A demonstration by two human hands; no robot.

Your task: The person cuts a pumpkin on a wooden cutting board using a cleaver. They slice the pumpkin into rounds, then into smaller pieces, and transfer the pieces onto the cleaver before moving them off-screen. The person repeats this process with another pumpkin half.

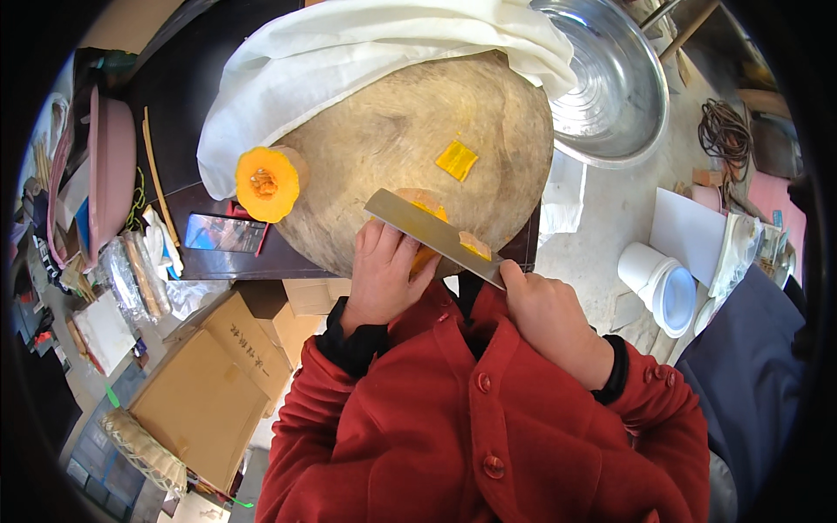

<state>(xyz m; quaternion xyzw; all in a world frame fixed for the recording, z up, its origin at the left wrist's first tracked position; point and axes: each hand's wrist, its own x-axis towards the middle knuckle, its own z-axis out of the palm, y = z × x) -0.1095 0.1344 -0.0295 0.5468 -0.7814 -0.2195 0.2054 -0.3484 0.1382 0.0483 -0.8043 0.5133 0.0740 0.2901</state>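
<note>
My right hand (546, 317) grips the handle of a broad metal cleaver (435, 236), whose blade points up and to the left over the near part of a round wooden chopping board (386, 131). Behind the blade, my left hand (392, 265) holds a piece of orange pumpkin (422, 259), mostly hidden by the fingers and blade. Small rind-edged pieces lie along the blade's far side, one of them a pumpkin piece (475, 245) near the handle. A flat yellow pumpkin piece (457, 161) lies farther up the board. At its left edge stands a cut pumpkin section (267, 184) with seeds showing.
White cloth (281, 85) covers the board's far left edge. A large metal basin (608, 85) stands at the upper right. Left of the board are a smartphone (224, 233), wooden sticks (159, 176) and a pink basin (111, 170). A cardboard box (203, 392) stands lower left, a white bucket (660, 287) right.
</note>
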